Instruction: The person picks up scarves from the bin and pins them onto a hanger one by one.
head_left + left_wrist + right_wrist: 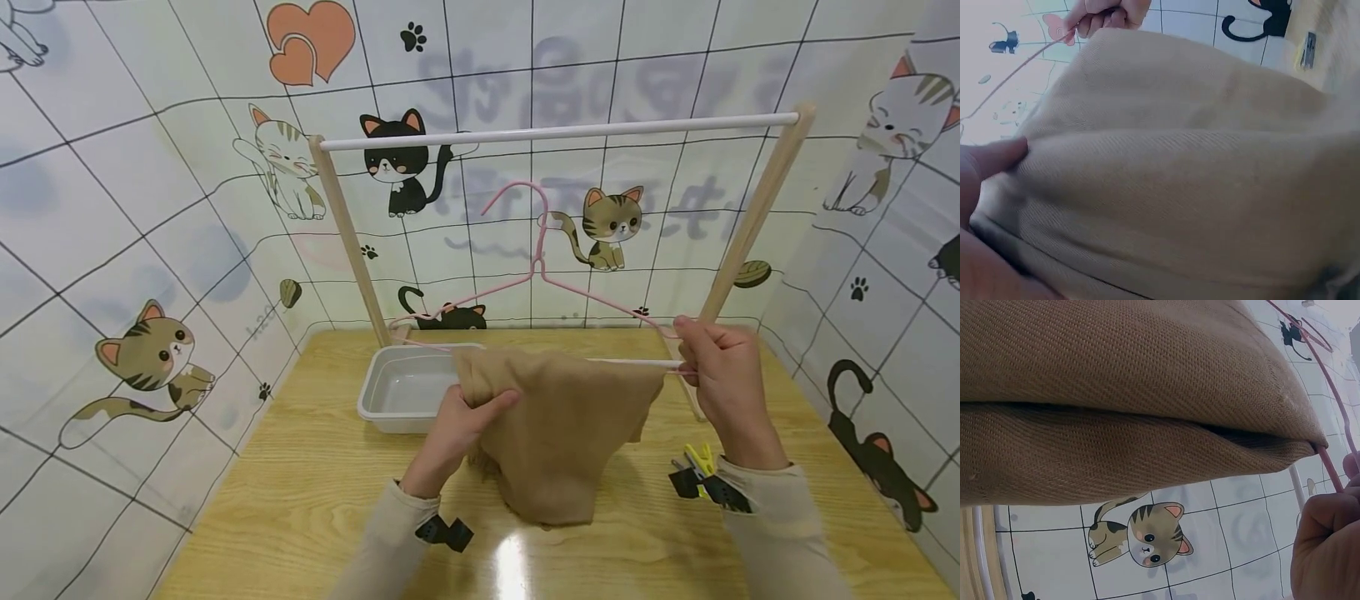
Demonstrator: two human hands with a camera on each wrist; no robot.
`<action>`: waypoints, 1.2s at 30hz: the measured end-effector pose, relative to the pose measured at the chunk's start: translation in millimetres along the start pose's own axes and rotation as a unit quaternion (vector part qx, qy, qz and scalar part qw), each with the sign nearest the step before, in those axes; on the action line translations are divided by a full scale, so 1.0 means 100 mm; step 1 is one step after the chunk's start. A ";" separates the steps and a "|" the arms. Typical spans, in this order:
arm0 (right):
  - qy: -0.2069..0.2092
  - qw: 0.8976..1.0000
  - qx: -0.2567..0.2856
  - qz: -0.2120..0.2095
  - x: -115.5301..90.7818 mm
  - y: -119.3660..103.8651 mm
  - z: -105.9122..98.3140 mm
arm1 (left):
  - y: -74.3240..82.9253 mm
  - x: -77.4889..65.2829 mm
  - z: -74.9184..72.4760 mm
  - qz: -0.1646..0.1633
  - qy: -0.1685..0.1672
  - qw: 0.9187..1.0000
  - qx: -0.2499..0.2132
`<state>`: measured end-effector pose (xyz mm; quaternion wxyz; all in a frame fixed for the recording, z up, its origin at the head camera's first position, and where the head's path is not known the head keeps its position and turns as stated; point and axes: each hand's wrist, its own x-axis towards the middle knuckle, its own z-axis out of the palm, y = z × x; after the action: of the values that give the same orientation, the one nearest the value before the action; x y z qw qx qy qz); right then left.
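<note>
A pink wire hanger (pixel 540 225) is held upright in front of the rack, hook at the top. My right hand (pixel 727 392) grips its right-hand corner with curled fingers. Over the hanger's lower bar hangs a tan cloth (pixel 570 433), its folded top edge running along the bar. In the right wrist view the pink wire (pixel 1330 469) comes out of the fold of the twill cloth (pixel 1116 444) beside the right hand (pixel 1332 544). My left hand (pixel 461 433) pinches the cloth's upper left edge, thumb (pixel 997 156) on the near face.
Behind stands a drying rack with wooden posts and a white top bar (pixel 562 132). A white basin (pixel 397 423) sits at the back left of the wooden table (pixel 300 500). Yellow and grey clothespins (pixel 699 458) lie near my right wrist. Cat-print sheeting (pixel 480 75) encloses the table.
</note>
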<state>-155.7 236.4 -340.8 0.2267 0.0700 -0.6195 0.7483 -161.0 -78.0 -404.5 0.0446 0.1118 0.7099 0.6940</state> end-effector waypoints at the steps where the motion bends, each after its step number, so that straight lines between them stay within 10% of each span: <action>1: 0.000 1.000 -0.003 0.001 0.00 0.00 -0.01 | 0.00 -0.01 0.00 0.014 0.028 0.999 0.027; 3: 0.000 1.000 -0.011 0.004 -0.01 0.00 -0.02 | -0.01 -0.02 0.00 0.068 0.095 0.989 0.093; 5: 0.001 1.000 -0.014 0.008 -0.02 0.00 -0.03 | -0.02 -0.03 -0.01 0.140 0.168 0.961 0.169; 9: -0.002 1.000 -0.005 0.014 -0.03 0.00 -0.04 | -0.02 -0.01 0.01 0.309 0.239 0.863 0.320; 13: -0.007 1.000 0.015 0.014 -0.05 -0.02 0.00 | 0.05 0.02 0.12 0.410 0.240 0.759 0.445; 19: -0.017 1.000 0.005 0.020 -0.06 -0.04 0.09 | 0.19 0.08 0.33 0.465 0.153 0.691 0.532; 24: -0.024 0.999 0.000 0.022 -0.07 -0.01 0.12 | 0.23 0.12 0.43 0.481 0.112 0.676 0.547; 30: -0.040 0.999 -0.016 0.033 -0.09 0.01 0.14 | 0.32 0.13 0.44 0.473 0.100 0.705 0.518; 36: -0.064 0.996 -0.046 0.034 -0.12 0.02 0.15 | 0.39 0.13 0.45 0.442 0.097 0.757 0.471</action>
<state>-148.8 218.3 -344.3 0.1641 0.0864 -0.6686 0.7201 -159.5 -30.5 -365.9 -0.3945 0.3523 0.8191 0.2220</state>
